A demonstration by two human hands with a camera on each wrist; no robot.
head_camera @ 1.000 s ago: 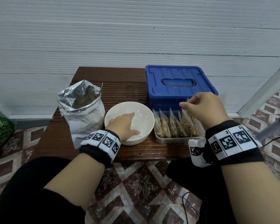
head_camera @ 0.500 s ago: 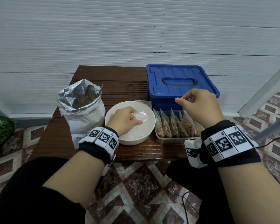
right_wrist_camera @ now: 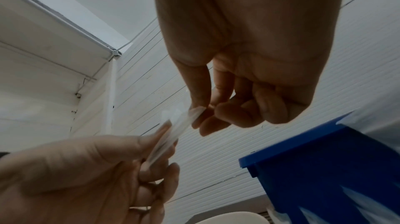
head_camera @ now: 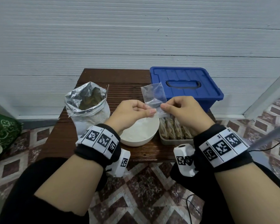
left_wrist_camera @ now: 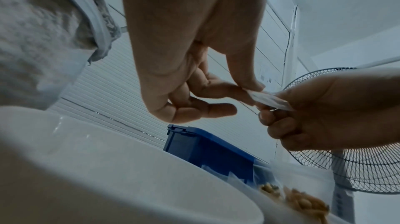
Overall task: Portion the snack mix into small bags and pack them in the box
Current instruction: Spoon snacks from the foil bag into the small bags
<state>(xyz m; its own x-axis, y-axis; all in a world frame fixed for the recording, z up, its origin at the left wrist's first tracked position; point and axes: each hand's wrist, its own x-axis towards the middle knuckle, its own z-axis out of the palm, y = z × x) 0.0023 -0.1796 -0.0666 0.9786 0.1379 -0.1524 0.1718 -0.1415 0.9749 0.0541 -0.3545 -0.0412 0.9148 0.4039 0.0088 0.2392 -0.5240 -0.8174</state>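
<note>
One empty clear bag is pinched by the left hand and right hand above the white bowl. A fan is shown only by the wrist views.

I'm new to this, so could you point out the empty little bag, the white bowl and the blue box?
empty bag (head_camera: pixel 153 94), head view, its clear upper half.
white bowl (head_camera: pixel 141 139), head view, near wall.
blue box (head_camera: pixel 184 75), head view, lid top.
</note>
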